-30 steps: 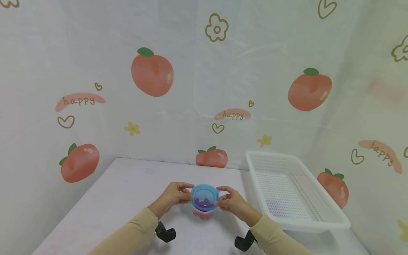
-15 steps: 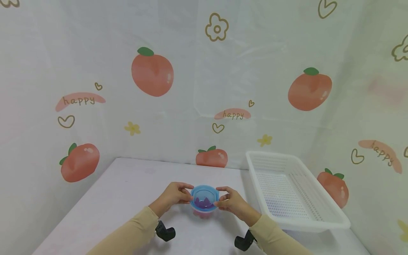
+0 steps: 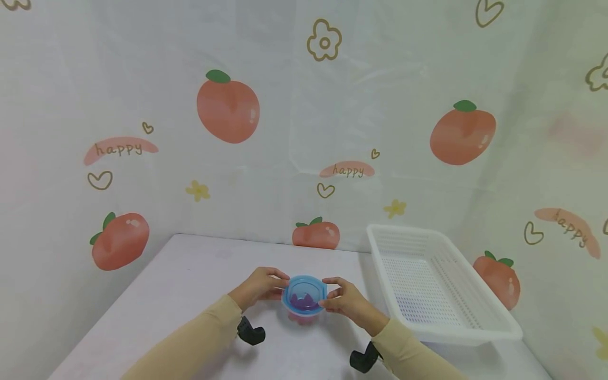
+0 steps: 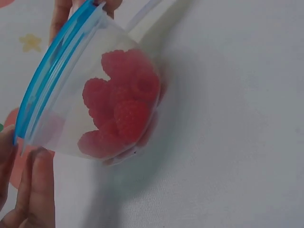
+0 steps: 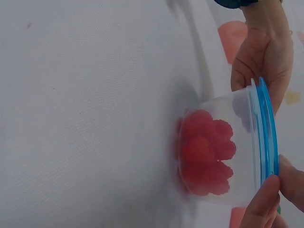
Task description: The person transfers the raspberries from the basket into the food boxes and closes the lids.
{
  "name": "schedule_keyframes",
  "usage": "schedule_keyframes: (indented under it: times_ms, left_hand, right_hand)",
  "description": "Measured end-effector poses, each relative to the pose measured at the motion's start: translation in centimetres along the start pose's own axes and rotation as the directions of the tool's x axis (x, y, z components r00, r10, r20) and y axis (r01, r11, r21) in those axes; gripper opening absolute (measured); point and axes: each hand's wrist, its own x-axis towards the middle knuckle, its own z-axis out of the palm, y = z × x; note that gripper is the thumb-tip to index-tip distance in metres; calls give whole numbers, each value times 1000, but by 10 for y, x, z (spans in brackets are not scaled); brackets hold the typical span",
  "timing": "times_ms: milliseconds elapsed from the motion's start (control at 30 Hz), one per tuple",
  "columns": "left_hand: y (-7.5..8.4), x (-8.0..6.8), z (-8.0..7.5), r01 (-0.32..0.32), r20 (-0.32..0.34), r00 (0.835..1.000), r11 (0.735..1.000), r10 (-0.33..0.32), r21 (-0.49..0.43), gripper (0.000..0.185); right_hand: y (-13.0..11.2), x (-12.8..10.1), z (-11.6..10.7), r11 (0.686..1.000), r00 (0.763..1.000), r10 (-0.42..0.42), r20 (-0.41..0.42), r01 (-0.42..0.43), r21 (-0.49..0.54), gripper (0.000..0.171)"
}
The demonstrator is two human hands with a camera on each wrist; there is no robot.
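Observation:
Between both hands, a small clear plastic tub [image 4: 71,133] stands on the white table. Red raspberries [image 4: 121,109] fill its lower part. On the tub's rim lies a blue-edged lid [image 3: 304,282] with a purple pattern. My left hand [image 3: 261,285] holds the lidded tub at its left edge; in the left wrist view its fingers [image 4: 42,175] sit just under the rim. My right hand [image 3: 349,303] pinches the right edge, thumb and finger on either side of the rim in the right wrist view. The left fingertips are hidden behind the tub there.
A white slotted plastic basket [image 3: 408,327] stands on the right of the table, beside my right hand. A white curtain [image 3: 275,105] printed with peaches hangs behind the table [image 3: 166,295]. Black wrist cameras [image 3: 250,331] sit below both wrists.
The lid has come down onto the tub's rim. My left hand has shifted slightly forward and turned at the lid's left edge; the right hand has barely moved.

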Motion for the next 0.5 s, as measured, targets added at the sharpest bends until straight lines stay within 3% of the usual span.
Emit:
schedule_keyframes:
  times_ms: [133,333,500]
  left_hand:
    - [0,5,-1,48,10,999,998,-48,-29,22]
    - [0,8,-5,117,92,990,986,-106,-121,30]
    - [0,11,-5,164,68,985,976,-156,-144,27]
  right_hand:
    - [-2,-1,0,1000,1000,2,-4,-2,-3,66]
    - [-4,-2,-1,1000,1000,-7,4,7,9,67]
    - [-3,-1,2,1000,1000,10,-29,-10,4,63]
